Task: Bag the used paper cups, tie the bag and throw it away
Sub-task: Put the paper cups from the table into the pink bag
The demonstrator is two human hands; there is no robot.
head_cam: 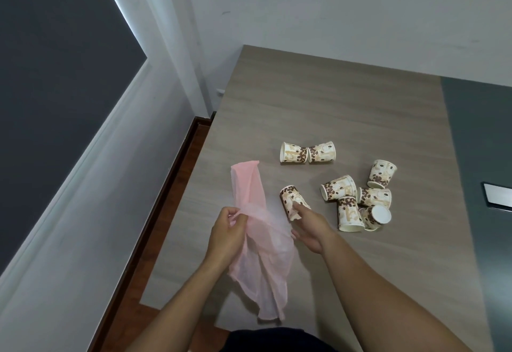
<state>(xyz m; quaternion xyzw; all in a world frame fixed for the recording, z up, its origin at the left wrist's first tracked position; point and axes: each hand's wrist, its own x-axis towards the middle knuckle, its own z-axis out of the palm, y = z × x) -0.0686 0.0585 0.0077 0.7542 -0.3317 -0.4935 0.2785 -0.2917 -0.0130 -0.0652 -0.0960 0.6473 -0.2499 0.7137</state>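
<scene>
A thin pink plastic bag (257, 252) lies along the left part of the wooden table (346, 118), its lower end hanging over the front edge. My left hand (227, 238) pinches the bag's film near its middle. My right hand (307, 229) holds a paper cup (291, 199) printed with coffee beans, lying on its side next to the bag. Two more cups (307, 152) lie base to base farther back. Several cups (360, 199) lie in a loose heap to the right, one with its white base showing.
The table's left edge borders a strip of red-brown floor (177, 185) and a white wall. On the right the tabletop turns dark grey (482, 157), with a silver flat device (498, 195) at the frame's edge.
</scene>
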